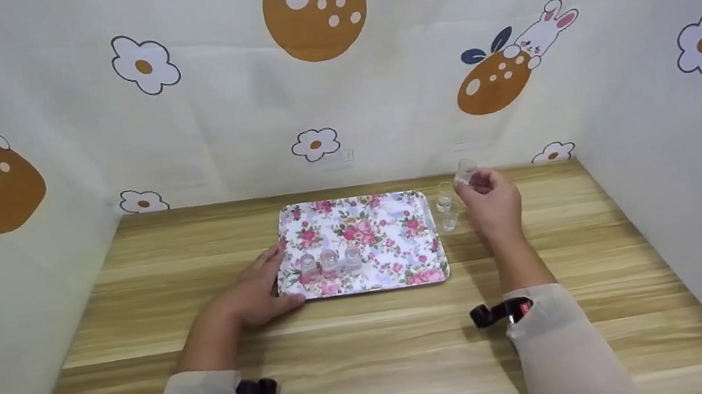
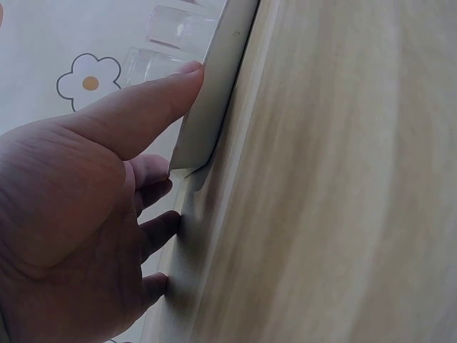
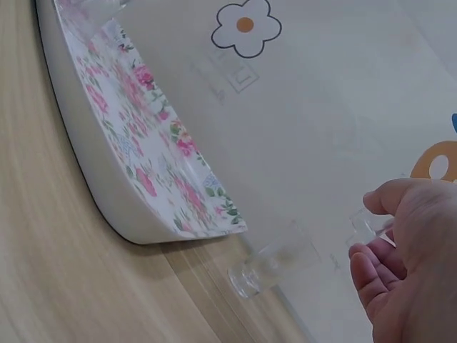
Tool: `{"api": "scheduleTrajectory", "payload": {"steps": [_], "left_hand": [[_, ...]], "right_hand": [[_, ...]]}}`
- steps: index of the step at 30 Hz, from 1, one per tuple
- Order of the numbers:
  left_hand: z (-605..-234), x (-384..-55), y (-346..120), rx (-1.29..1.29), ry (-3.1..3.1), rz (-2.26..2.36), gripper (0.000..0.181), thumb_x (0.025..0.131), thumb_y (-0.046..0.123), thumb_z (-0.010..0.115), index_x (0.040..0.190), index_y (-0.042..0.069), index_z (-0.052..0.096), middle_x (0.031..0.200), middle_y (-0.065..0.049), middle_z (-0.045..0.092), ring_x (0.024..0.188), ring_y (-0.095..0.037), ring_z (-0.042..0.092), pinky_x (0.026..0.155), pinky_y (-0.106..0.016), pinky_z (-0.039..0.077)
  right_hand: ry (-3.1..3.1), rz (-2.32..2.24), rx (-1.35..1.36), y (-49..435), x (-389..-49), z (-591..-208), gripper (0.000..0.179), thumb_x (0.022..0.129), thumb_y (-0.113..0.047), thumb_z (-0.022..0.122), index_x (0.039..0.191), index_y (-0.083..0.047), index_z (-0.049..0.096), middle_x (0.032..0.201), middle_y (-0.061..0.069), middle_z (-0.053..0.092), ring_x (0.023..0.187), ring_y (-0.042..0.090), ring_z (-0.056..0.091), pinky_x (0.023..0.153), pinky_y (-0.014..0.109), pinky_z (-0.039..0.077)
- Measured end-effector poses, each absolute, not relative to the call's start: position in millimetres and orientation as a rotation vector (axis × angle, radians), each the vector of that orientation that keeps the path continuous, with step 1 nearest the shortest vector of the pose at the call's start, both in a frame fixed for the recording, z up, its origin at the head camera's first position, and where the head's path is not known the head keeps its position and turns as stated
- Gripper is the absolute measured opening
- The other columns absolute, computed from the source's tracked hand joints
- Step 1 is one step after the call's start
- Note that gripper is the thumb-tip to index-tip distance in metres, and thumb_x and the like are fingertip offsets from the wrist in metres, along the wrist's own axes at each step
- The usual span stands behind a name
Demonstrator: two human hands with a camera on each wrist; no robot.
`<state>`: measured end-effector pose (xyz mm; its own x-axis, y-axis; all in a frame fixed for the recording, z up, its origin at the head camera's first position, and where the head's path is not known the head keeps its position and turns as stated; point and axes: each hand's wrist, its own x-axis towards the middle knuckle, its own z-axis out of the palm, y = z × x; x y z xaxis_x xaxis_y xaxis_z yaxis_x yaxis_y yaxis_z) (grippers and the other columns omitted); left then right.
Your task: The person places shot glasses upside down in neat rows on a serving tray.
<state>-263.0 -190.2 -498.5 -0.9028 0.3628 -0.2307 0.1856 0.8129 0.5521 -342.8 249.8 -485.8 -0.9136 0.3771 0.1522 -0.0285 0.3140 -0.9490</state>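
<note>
A rectangular floral tray (image 1: pixel 395 246) with a raised rim lies on the wooden table. Three small clear glasses (image 1: pixel 330 263) stand in a row on its front left part. My left hand (image 1: pixel 260 291) holds the tray's front left corner; in the left wrist view its thumb (image 2: pixel 168 96) lies against the rim and the other fingers are round the corner. Right of the tray, my right hand (image 1: pixel 492 198) pinches another small clear glass (image 1: pixel 465 169) between thumb and fingers, above the table. Clear glassware (image 3: pixel 275 268) stands between that hand and the tray; how many pieces cannot be told.
The wooden table (image 1: pixel 378 356) reaches back to a cloth wall (image 1: pixel 226 132) printed with rabbits, oranges and flowers. Similar cloth walls close off the left and right sides. Each sleeve has a black wrist camera (image 1: pixel 259 392) on it.
</note>
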Motion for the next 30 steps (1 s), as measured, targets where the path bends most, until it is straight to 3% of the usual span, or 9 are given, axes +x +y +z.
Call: {"api": "scheduleTrajectory", "payload": {"steps": [17,30], "left_hand": [[-498.0,-263.0,-189.0,0.392,2.654,0.786,0.107,0.098,0.055,0.072,0.174,0.015,0.01,0.183,-0.01,0.004,0.166,-0.051,0.009,0.132,-0.072,0.015],[-498.7,-264.6,-189.0,0.384,2.663,0.749,0.108,0.097,0.059,0.071,0.174,0.017,0.009,0.184,-0.008,0.003,0.166,-0.05,0.008,0.131,-0.074,0.012]], "right_hand": [[-2.247,1.863,0.04,184.7,-309.4,-462.5,0.032,0.088,-0.018,0.088,0.115,-0.006,0.076,0.102,0.006,0.075,0.098,0.02,0.071,0.083,0.021,0.063],[-2.322,1.891,0.284,153.6,-289.5,-460.4,0.031,0.088,-0.015,0.088,0.116,-0.005,0.076,0.102,0.008,0.077,0.095,0.02,0.073,0.083,0.023,0.064]]}}
